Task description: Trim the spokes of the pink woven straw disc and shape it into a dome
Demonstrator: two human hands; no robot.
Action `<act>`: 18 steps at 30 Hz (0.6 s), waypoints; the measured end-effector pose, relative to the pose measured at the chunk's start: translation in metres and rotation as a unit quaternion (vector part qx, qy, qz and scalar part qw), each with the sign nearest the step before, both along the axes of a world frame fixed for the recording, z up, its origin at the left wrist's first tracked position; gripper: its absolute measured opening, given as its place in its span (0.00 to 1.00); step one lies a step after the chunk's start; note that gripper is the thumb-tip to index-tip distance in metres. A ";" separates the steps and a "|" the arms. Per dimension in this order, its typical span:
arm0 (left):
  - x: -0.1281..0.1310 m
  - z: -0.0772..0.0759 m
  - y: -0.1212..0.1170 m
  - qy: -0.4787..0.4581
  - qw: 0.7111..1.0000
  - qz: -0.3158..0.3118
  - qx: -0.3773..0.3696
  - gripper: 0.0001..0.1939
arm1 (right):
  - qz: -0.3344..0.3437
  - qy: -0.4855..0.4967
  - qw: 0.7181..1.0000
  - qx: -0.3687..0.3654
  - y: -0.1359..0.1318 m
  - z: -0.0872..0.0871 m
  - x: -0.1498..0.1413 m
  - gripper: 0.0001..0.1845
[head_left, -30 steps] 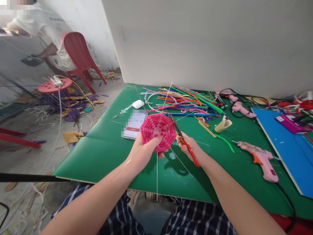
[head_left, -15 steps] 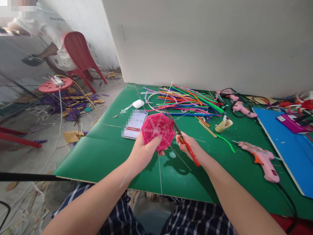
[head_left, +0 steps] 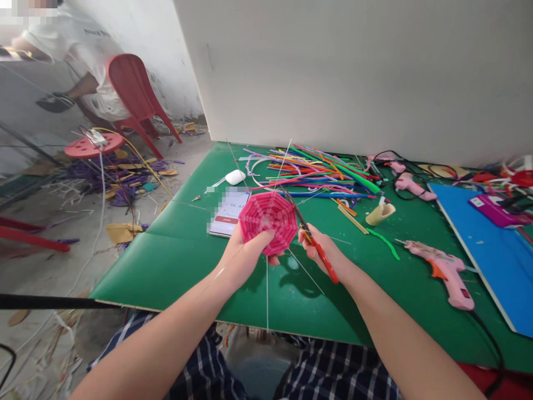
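Observation:
My left hand [head_left: 245, 258] grips the lower edge of a pink woven octagon [head_left: 268, 222], held upright above the green table [head_left: 175, 261]. Thin wire spokes stick out from the octagon's rim on all sides. My right hand [head_left: 320, 250] is closed round red-handled scissors [head_left: 310, 238]. Their blades point up and left along the octagon's right edge. Both hands hover over the table's near middle.
A phone [head_left: 230, 213] and a white earbud case [head_left: 235, 177] lie behind the octagon. A heap of coloured pipe cleaners [head_left: 316, 169] fills the back. Pink glue guns [head_left: 443, 272] lie at right beside a blue board [head_left: 495, 250]. A person sits on a red chair [head_left: 133, 94] at far left.
The octagon has turned slightly in my left hand and its wire spokes have shifted. The scissors and my right hand have edged a little up and left.

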State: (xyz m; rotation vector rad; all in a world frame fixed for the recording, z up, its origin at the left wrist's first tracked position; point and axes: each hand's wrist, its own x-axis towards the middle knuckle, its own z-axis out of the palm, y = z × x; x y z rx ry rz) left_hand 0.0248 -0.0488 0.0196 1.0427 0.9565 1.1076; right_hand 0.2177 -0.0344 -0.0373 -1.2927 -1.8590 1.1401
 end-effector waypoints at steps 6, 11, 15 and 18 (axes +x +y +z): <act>0.003 0.003 -0.002 0.046 0.998 0.023 0.025 0.03 | -0.013 -0.012 1.000 0.004 0.000 0.002 -0.001 0.15; 0.004 0.003 -0.002 0.083 0.995 0.028 0.040 0.04 | -0.026 -0.002 1.000 -0.004 0.003 -0.007 -0.001 0.11; 0.002 0.003 -0.002 0.057 0.998 0.018 0.020 0.04 | -0.019 0.011 0.999 -0.027 0.003 -0.011 -0.001 0.09; 0.002 0.002 -0.001 0.037 0.999 0.016 0.009 0.05 | -0.019 0.007 0.999 -0.036 0.002 -0.011 -0.001 0.09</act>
